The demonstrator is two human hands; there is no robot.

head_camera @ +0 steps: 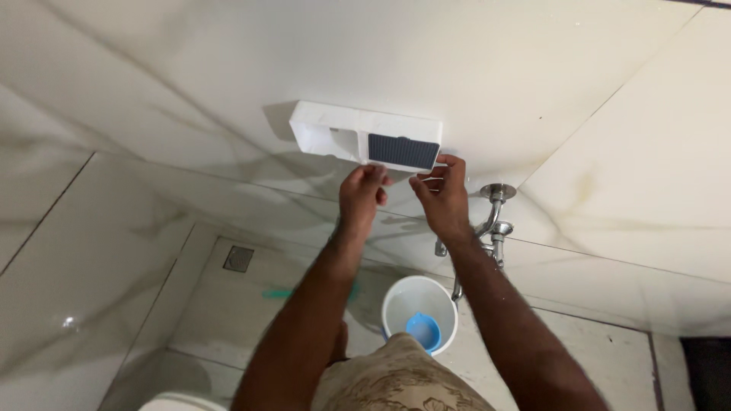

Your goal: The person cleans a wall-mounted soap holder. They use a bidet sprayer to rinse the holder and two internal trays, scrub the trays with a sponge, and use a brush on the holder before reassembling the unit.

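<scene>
While both arms reach up to the tiled wall [533, 68], the left hand [362, 196] sits just under the white holder [335, 129] mounted there, its fingers curled in, fingertips touching the lower edge of the dark ribbed panel [403, 151]. Whether it actually grips anything, I cannot tell. The right hand [442, 196] is at the panel's lower right corner, fingers spread a little, the tips pressing against that corner and the wall beside it; it holds nothing that shows.

That panel fills the right half of the holder, and the left half is an open white compartment. The holder sits level on the wall, right above both hands.

Just right of the right wrist, a chrome tap [496, 221] juts from the wall. Below it, on the floor [228, 312], stands a white bucket [403, 301] with a blue mug [423, 332] inside. Further left there is a square floor drain [238, 259], and a green smear [278, 292] lies near it. Bottom left, a curved white rim [179, 402] just peeks in. The person's patterned shorts [400, 380] fill the bottom centre.
</scene>
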